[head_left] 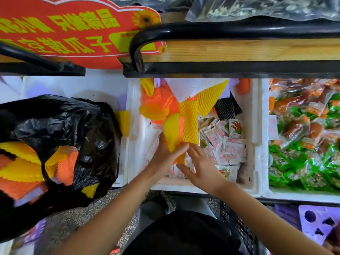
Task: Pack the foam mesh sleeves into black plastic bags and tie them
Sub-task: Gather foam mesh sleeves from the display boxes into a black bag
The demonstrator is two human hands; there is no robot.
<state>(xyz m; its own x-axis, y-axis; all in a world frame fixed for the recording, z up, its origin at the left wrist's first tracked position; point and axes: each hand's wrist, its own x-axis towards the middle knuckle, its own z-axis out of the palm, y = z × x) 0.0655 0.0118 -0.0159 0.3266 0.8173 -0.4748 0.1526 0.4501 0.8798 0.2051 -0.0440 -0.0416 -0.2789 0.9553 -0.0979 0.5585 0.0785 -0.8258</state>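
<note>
Left hand [165,151] grips yellow foam mesh sleeves [189,122] (right hand [200,168] released, fingers spread); best bunched tight before the crumpled black plastic bag [73,126].

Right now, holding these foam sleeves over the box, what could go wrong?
The left hand grips the yellow foam mesh sleeves by one end only, so some may slip out. Small sachets lie right under them and could ride along into the black plastic bag. That bag's mouth sags open, so packed sleeves might spill.
</note>
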